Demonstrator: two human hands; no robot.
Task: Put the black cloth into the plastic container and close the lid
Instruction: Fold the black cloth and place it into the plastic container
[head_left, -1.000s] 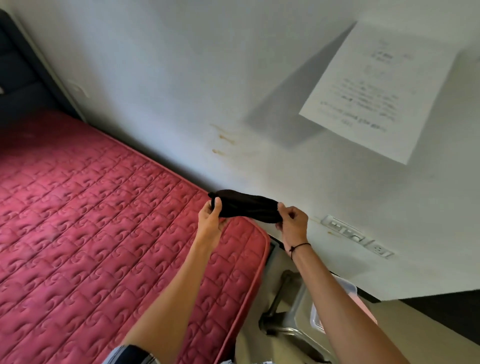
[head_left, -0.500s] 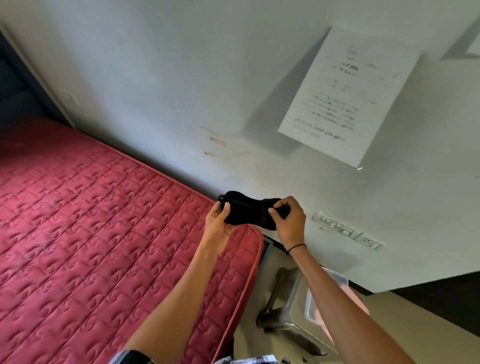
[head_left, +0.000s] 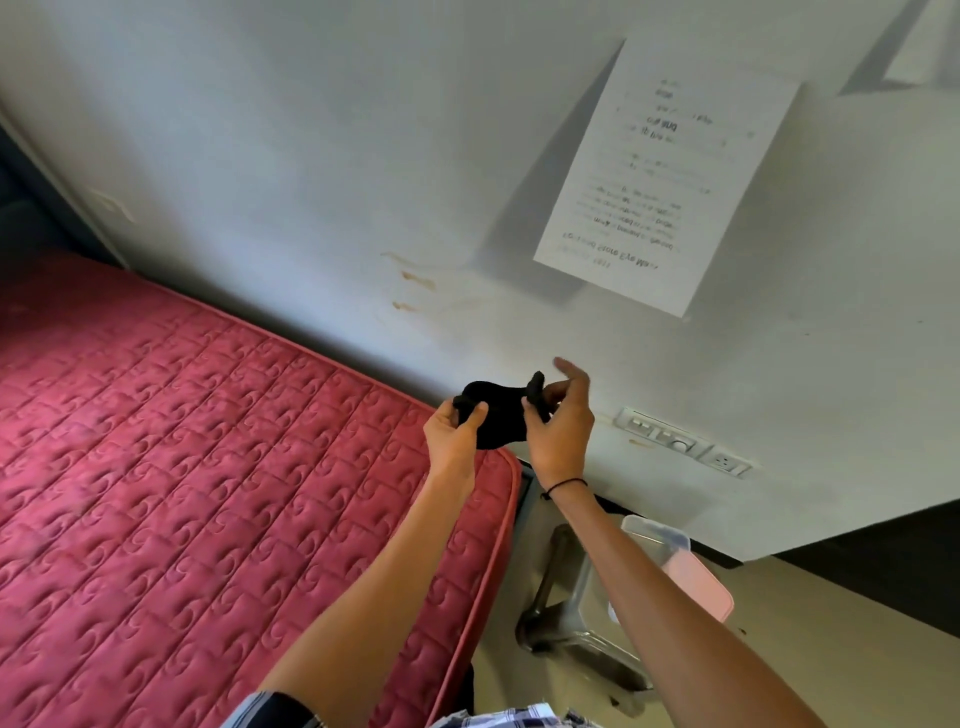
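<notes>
While both arms reached forward over the corner of the red mattress (head_left: 208, 493), the left hand (head_left: 451, 434) and right hand (head_left: 561, 431) each pinched an end of the black cloth (head_left: 496, 415), bunched between them in the air. Below the right forearm sat the plastic container (head_left: 657, 540), apparently uncovered.

Two bare hands, left (head_left: 453, 435) and right (head_left: 562, 432); one crumpled black cloth (head_left: 497, 418); one clear plastic container (head_left: 655, 538); one pink lid (head_left: 698, 584); one red quilted mattress (head_left: 208, 467); one printed white paper sheet (head_left: 670, 176).
</notes>
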